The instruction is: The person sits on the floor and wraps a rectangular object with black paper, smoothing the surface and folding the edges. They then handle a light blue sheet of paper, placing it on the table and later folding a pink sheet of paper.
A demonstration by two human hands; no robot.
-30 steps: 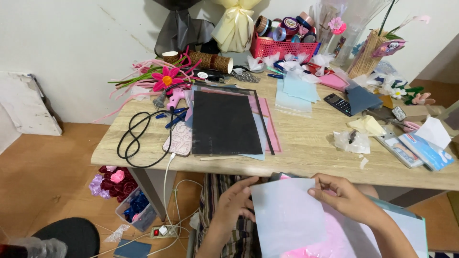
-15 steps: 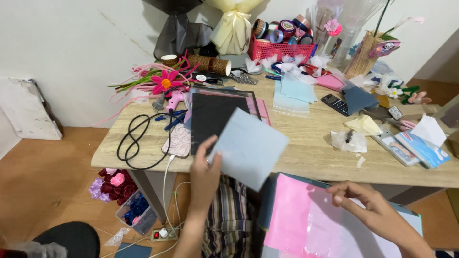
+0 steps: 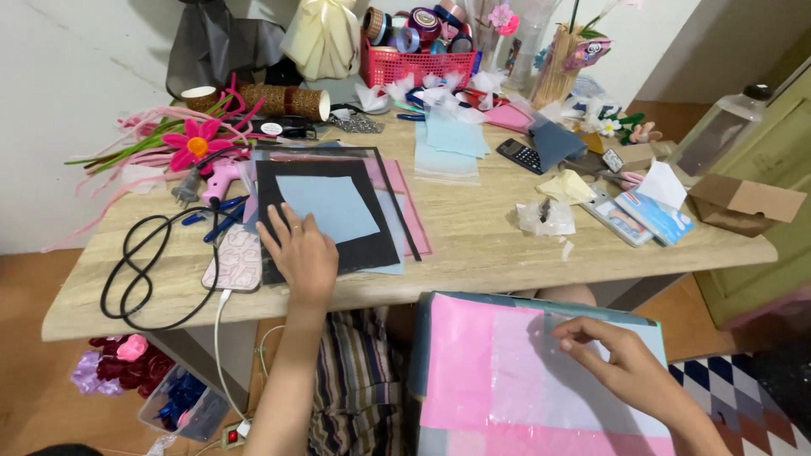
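My left hand [image 3: 300, 253] lies flat on the near edge of a pale blue sheet [image 3: 328, 207] that rests on a black sheet [image 3: 331, 218] on the wooden table [image 3: 473, 245]. Fingers are spread and hold nothing. My right hand [image 3: 612, 359] is down at my lap, fingertips pinching at the top sheet of a stack of pink and translucent sheets [image 3: 515, 380] that sits on a teal folder. A pink sheet peeks out under the black one.
A phone [image 3: 233, 260] on a white cable and a looped black cord [image 3: 156, 262] lie left of my left hand. Pale blue sheets [image 3: 448, 143], a calculator [image 3: 518, 155], a red basket of ribbons [image 3: 414, 63], a pink flower [image 3: 194, 143] and a cardboard box [image 3: 743, 203] crowd the table.
My left hand carried the pale blue sheet from my lap up over the table and laid it on the black sheet. My right hand stayed at the pink stack.
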